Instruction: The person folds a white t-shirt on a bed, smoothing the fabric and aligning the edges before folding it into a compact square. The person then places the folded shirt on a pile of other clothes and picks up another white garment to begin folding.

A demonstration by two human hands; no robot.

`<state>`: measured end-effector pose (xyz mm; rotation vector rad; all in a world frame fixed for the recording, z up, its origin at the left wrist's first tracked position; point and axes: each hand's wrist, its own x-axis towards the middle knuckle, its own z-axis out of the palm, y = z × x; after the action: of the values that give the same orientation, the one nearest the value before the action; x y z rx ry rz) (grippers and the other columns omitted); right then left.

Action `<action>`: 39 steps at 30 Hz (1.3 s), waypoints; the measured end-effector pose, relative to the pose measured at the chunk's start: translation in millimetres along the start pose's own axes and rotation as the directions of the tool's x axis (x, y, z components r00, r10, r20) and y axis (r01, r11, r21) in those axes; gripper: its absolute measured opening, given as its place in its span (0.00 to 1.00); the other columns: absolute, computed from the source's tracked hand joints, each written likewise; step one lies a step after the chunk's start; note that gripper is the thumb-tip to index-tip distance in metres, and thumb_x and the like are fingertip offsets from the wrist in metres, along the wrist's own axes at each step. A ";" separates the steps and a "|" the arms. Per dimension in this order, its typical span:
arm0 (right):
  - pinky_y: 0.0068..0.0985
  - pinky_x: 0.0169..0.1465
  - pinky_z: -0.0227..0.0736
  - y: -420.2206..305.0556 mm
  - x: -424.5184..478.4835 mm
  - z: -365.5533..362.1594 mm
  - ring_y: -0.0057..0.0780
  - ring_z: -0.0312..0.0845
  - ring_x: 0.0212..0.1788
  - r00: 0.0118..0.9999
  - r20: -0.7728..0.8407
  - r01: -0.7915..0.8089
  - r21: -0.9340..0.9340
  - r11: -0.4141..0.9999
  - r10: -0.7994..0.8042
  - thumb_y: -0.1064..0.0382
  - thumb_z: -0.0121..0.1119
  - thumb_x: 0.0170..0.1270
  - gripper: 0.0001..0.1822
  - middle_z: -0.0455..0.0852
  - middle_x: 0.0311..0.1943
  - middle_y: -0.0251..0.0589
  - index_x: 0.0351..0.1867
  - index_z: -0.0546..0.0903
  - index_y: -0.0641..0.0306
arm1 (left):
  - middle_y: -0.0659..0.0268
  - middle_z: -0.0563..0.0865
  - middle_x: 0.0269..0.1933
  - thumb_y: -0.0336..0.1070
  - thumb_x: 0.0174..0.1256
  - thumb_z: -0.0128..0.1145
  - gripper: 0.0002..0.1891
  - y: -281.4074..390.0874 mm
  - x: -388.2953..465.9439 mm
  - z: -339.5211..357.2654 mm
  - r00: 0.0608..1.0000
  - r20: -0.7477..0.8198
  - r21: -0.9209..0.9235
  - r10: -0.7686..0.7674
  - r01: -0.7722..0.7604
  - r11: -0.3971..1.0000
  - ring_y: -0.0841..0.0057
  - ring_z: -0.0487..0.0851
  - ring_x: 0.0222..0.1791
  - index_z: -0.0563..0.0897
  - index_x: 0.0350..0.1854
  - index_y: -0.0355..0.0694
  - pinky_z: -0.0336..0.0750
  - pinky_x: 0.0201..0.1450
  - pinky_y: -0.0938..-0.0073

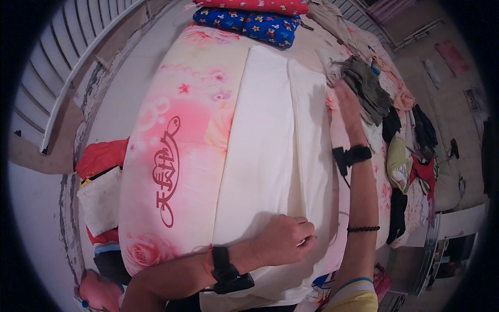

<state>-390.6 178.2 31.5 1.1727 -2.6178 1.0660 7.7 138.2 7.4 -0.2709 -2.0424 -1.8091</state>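
A white cloth (261, 128) lies lengthwise over a pink floral bed cover (187, 156), with a fold running along its right part. My left hand (286, 238) is curled over the near part of this cloth; whether its fingers pinch the fabric cannot be told. Farther off, my right hand (347, 101) is stretched out, blurred, just past the cloth's right edge and beside a dark grey-green garment (366, 89). No item shows in its fingers. Both wrists wear black strapped devices.
Folded blue patterned fabric (247, 25) and red patterned fabric (253, 4) lie at the far end. Loose clothes, including a yellow-green garment (398, 163), spread along the right. Folded clothes, among them a light one (100, 201), stand at the left by the bed. A white railing (74, 78) curves at upper left.
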 end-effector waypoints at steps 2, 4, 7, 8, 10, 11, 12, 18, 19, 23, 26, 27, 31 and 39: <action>0.33 0.76 0.48 -13.4 -34.1 30.8 0.40 0.53 0.76 0.993 0.122 0.021 -0.114 0.993 -0.007 0.45 0.43 0.77 0.33 0.62 0.74 0.49 0.74 0.61 0.67 | 0.59 0.77 0.21 0.30 0.56 0.62 0.10 -2.4 -0.1 -1.5 1.000 -0.016 0.019 0.006 -0.006 1.000 0.57 0.78 0.21 0.74 0.20 0.37 0.71 0.24 0.60; 0.46 0.76 0.44 -28.1 -51.8 54.3 0.42 0.47 0.78 0.965 0.254 0.023 -0.314 0.949 0.060 0.41 0.41 0.75 0.37 0.55 0.76 0.50 0.75 0.58 0.64 | 0.60 0.76 0.20 0.29 0.56 0.63 0.11 -3.7 -1.7 -4.1 1.000 -0.018 0.044 -0.006 0.007 0.999 0.57 0.77 0.20 0.74 0.20 0.37 0.71 0.24 0.60; 0.58 0.75 0.39 -36.5 -56.2 55.1 0.44 0.42 0.80 0.930 0.341 0.022 -0.427 0.904 0.139 0.36 0.40 0.72 0.40 0.50 0.78 0.49 0.76 0.56 0.61 | 0.60 0.75 0.19 0.29 0.56 0.63 0.11 -1.6 0.6 -4.4 0.998 -0.052 0.056 0.034 -0.031 0.998 0.58 0.77 0.20 0.74 0.19 0.37 0.70 0.23 0.60; 0.61 0.74 0.37 -37.9 -54.4 51.7 0.45 0.42 0.80 0.921 0.358 0.017 -0.431 0.902 0.154 0.35 0.40 0.71 0.41 0.50 0.78 0.48 0.77 0.55 0.61 | 0.60 0.74 0.19 0.29 0.55 0.64 0.12 -2.4 0.5 -4.8 0.997 -0.049 0.074 0.056 -0.052 0.996 0.58 0.76 0.19 0.73 0.18 0.38 0.69 0.23 0.60; 0.56 0.76 0.36 -43.3 -50.6 49.8 0.44 0.41 0.80 0.904 0.376 -0.041 -0.395 0.918 0.202 0.34 0.42 0.70 0.42 0.50 0.79 0.47 0.77 0.54 0.59 | 0.60 0.74 0.18 0.28 0.55 0.64 0.13 0.2 0.1 -7.7 0.998 -0.052 0.070 0.047 -0.044 0.997 0.58 0.76 0.19 0.73 0.18 0.38 0.69 0.23 0.60; 0.54 0.76 0.36 -46.0 -48.7 46.6 0.44 0.41 0.80 0.895 0.384 -0.072 -0.378 0.923 0.227 0.34 0.43 0.70 0.43 0.49 0.79 0.46 0.77 0.54 0.58 | 0.60 0.73 0.18 0.28 0.55 0.64 0.13 1.8 1.1 -7.9 0.998 -0.053 0.067 0.043 -0.040 0.997 0.59 0.75 0.19 0.73 0.17 0.38 0.69 0.23 0.61; 0.50 0.77 0.36 -34.9 -47.5 41.8 0.43 0.40 0.80 0.895 0.400 -0.083 -0.288 0.954 0.198 0.33 0.44 0.69 0.44 0.49 0.79 0.47 0.77 0.53 0.60 | 0.59 0.76 0.19 0.28 0.55 0.65 0.12 0.4 2.0 -6.4 0.997 -0.049 0.084 0.060 -0.056 0.995 0.59 0.76 0.18 0.73 0.18 0.37 0.69 0.22 0.62; 0.30 0.78 0.38 -57.5 -102.0 -1.2 0.40 0.41 0.80 0.890 0.442 -0.255 0.271 0.928 0.115 0.36 0.50 0.69 0.50 0.50 0.77 0.56 0.74 0.51 0.78 | 0.60 0.78 0.18 0.29 0.56 0.66 0.07 -1.4 0.2 -2.4 0.994 -0.097 0.014 -0.055 0.057 0.998 0.71 0.77 0.16 0.79 0.26 0.35 0.71 0.23 0.70; 0.30 0.78 0.38 -63.3 -122.1 -10.5 0.41 0.41 0.80 0.889 0.442 -0.238 0.221 0.946 0.121 0.37 0.49 0.70 0.48 0.51 0.77 0.56 0.74 0.51 0.78 | 0.60 0.77 0.18 0.29 0.56 0.66 0.07 -0.6 1.8 -2.6 0.990 -0.110 -0.021 -0.087 0.086 0.996 0.74 0.77 0.16 0.80 0.27 0.35 0.71 0.23 0.71; 0.31 0.78 0.40 -81.9 -230.9 -47.1 0.43 0.45 0.79 0.881 0.437 -0.271 0.158 0.949 0.179 0.46 0.49 0.73 0.41 0.54 0.76 0.56 0.74 0.52 0.76 | 0.63 0.74 0.19 0.29 0.56 0.65 0.10 4.3 0.5 -7.8 0.991 -0.066 0.104 -0.113 0.119 0.987 0.80 0.72 0.18 0.80 0.39 0.35 0.68 0.23 0.74; 0.35 0.78 0.42 -81.8 -323.9 -67.9 0.47 0.48 0.78 0.930 0.306 -0.223 0.025 0.975 0.205 0.49 0.51 0.72 0.38 0.57 0.75 0.55 0.74 0.56 0.71 | 0.69 0.70 0.20 0.27 0.56 0.64 0.14 -0.2 1.9 -0.9 0.983 -0.056 0.067 -0.174 0.177 0.982 0.85 0.66 0.20 0.78 0.45 0.33 0.64 0.24 0.78; 0.37 0.77 0.43 -83.6 -351.8 -69.3 0.48 0.49 0.77 0.946 0.254 -0.187 -0.072 0.980 0.199 0.50 0.52 0.71 0.37 0.58 0.75 0.54 0.74 0.58 0.70 | 0.70 0.69 0.20 0.27 0.56 0.63 0.15 0.5 4.6 1.2 0.979 -0.049 0.060 -0.197 0.200 0.978 0.86 0.65 0.20 0.78 0.45 0.33 0.63 0.24 0.78; 0.48 0.75 0.45 -107.5 -384.6 -50.7 0.51 0.53 0.75 0.990 0.065 -0.087 -0.398 0.913 0.123 0.49 0.53 0.69 0.34 0.61 0.73 0.51 0.72 0.64 0.64 | 0.74 0.69 0.22 0.24 0.57 0.61 0.15 4.1 5.0 1.0 0.982 -0.044 0.083 -0.181 0.184 0.979 0.89 0.65 0.23 0.78 0.48 0.32 0.61 0.25 0.81; 0.51 0.72 0.48 -106.2 -389.0 -53.4 0.52 0.57 0.73 0.997 -0.039 -0.070 -0.331 0.941 0.061 0.46 0.53 0.69 0.32 0.67 0.70 0.51 0.68 0.70 0.64 | 0.76 0.76 0.24 0.26 0.60 0.59 0.08 15.3 -16.5 -8.3 0.943 -0.205 0.190 -0.261 0.300 0.935 0.92 0.68 0.26 0.83 0.41 0.31 0.64 0.29 0.85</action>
<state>-55.0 405.9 1.0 0.9930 -2.6904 0.6067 30.0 134.2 15.2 0.2513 -2.2144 -1.6706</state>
